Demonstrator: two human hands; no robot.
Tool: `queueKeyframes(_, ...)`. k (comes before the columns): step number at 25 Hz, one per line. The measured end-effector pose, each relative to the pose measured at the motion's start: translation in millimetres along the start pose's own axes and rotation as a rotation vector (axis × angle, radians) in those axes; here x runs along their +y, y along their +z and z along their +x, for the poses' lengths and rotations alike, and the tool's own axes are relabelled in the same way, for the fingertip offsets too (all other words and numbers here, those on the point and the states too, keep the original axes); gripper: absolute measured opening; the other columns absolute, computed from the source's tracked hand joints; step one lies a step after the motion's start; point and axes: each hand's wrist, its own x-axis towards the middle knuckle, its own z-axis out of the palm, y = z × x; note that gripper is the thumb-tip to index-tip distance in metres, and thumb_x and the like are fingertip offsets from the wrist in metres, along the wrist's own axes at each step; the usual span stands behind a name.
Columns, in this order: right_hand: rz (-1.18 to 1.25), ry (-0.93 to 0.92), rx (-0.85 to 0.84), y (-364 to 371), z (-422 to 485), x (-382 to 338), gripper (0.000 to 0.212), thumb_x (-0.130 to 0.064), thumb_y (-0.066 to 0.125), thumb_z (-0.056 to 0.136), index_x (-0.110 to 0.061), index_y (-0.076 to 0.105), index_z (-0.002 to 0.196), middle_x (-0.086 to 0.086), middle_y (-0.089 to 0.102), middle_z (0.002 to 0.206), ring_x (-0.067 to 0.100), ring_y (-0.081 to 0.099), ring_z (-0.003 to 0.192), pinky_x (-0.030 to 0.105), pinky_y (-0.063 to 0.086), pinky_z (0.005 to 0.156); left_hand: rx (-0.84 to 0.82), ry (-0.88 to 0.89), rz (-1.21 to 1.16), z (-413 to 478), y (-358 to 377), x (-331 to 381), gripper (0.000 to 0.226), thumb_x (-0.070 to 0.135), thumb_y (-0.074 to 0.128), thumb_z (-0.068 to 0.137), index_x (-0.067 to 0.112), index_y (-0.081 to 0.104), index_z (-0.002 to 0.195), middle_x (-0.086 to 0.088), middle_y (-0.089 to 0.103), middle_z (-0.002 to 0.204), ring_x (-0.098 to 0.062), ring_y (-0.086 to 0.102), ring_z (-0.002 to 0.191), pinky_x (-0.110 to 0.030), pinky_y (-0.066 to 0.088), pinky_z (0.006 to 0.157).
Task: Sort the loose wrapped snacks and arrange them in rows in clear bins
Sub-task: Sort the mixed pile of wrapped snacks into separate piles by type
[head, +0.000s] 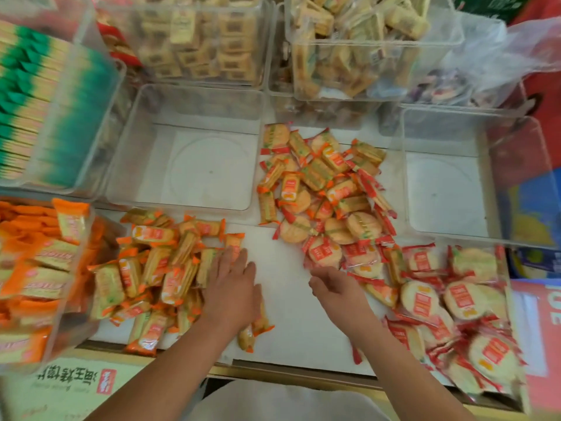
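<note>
left hand (232, 287) lies flat with fingers straight, pressing the right edge of the orange pile (164, 275) at lower left. right hand (337, 287) is loosely open and holds nothing i can see, just beside the red pile (440, 299) at lower right. sorting looks about half done: a mixed heap (324, 189) waits at centre, and the centre bin (188, 107) and right bin (449, 135) stand empty, with no rows begun. the top bins blur, and i cannot tell whether the red pile sits in a bin.

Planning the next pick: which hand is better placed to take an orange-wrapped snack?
Left. The left hand rests flat on the orange-wrapped pile, while the right hand sits at the edge of the red-wrapped pile, across a bare strip of table.
</note>
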Motion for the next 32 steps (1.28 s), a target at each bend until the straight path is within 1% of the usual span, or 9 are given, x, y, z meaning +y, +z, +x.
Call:
queueKeyframes(4,-0.168,-0.153,0.207,-71.3,-0.7,2.0,0.014,-0.025,0.064,0.099,-0.031,0.066,0.112,-0.018,0.064,0.108,0.002,0.059,0.1,0.021,0.045,0.083,-0.016,0.049,-0.472,41.5,-8.4,82.2,0.06,0.043,0.053,0.096,0.02,0.047,0.151,-0.011,0.032,0.164,-0.031,0.023,0.154,-0.039,0.021,0.124)
queueKeyframes(10,-0.642,-0.481,0.295,-108.9,52.3,3.0,0.042,-0.025,0.073,0.089,-0.017,0.065,0.129,0.005,0.056,0.142,0.027,0.049,0.135,0.043,0.046,0.107,-0.233,0.088,-0.221,103.3,-0.8,136.5,0.09,0.062,0.06,0.087,0.047,0.009,0.159,-0.005,-0.011,0.171,-0.036,-0.01,0.157,-0.059,0.009,0.124)
queueKeyframes(14,-0.942,-0.393,0.135,-99.0,88.2,11.8,0.062,-0.035,0.07,0.088,-0.022,0.051,0.146,0.014,0.033,0.164,0.043,0.02,0.154,0.061,0.027,0.121,-0.235,0.096,-0.101,91.5,13.3,133.2,0.084,0.054,0.055,0.092,0.049,0.001,0.158,-0.005,0.0,0.172,-0.037,0.0,0.157,-0.06,0.01,0.123)
queueKeyframes(19,-0.957,-0.397,0.199,-91.5,104.4,15.7,0.045,-0.026,0.076,0.079,-0.021,0.066,0.123,0.014,0.054,0.14,0.048,0.039,0.139,0.062,0.049,0.101,-0.232,0.189,-0.186,69.9,14.8,104.6,0.068,0.046,0.05,0.094,0.043,0.023,0.156,-0.001,0.006,0.171,-0.032,0.004,0.157,-0.054,0.018,0.124)
queueKeyframes(23,-0.909,-0.441,0.235,-88.2,103.2,15.9,0.037,-0.023,0.075,0.084,-0.022,0.067,0.121,0.01,0.055,0.143,0.042,0.049,0.133,0.055,0.058,0.087,-0.263,0.106,-0.246,67.0,15.4,84.7,0.072,0.062,0.05,0.087,0.051,0.024,0.153,-0.002,-0.014,0.17,-0.035,-0.022,0.155,-0.064,0.008,0.122)
queueKeyframes(26,-0.794,-0.494,0.291,-92.0,94.2,2.0,0.034,-0.022,0.071,0.093,-0.017,0.067,0.126,0.005,0.05,0.15,0.031,0.062,0.12,0.035,0.059,0.069,-0.228,0.121,-0.345,69.1,11.5,82.6,0.067,0.055,0.039,0.089,0.043,0.033,0.155,-0.011,0.017,0.169,-0.042,0.0,0.156,-0.057,0.031,0.12)
queueKeyframes(28,-0.704,-0.492,0.331,-98.5,83.9,-9.0,0.031,-0.019,0.068,0.095,-0.016,0.066,0.126,0.005,0.039,0.161,0.025,0.069,0.107,0.03,0.053,0.062,-0.13,0.115,-0.445,66.2,7.9,81.8,0.057,0.035,0.053,0.094,0.033,0.045,0.151,-0.01,0.039,0.159,-0.041,0.025,0.152,-0.053,0.045,0.111)
queueKeyframes(30,-0.621,-0.468,0.358,-107.6,68.0,-18.5,0.032,-0.019,0.064,0.098,-0.017,0.065,0.13,0.003,0.044,0.159,0.022,0.07,0.103,0.033,0.056,0.07,-0.02,0.11,-0.537,62.4,7.2,78.4,0.057,0.014,0.066,0.091,0.025,0.054,0.145,-0.01,0.053,0.148,-0.035,0.048,0.139,-0.05,0.054,0.102)
queueKeyframes(32,-0.485,-0.427,0.369,-117.2,43.5,-25.4,0.035,-0.018,0.062,0.099,-0.016,0.064,0.134,0.002,0.065,0.135,0.022,0.069,0.104,0.031,0.053,0.08,0.037,0.093,-0.598,55.3,3.0,76.1,0.057,0.01,0.067,0.092,0.022,0.054,0.146,-0.008,0.058,0.144,-0.029,0.057,0.13,-0.042,0.054,0.101)
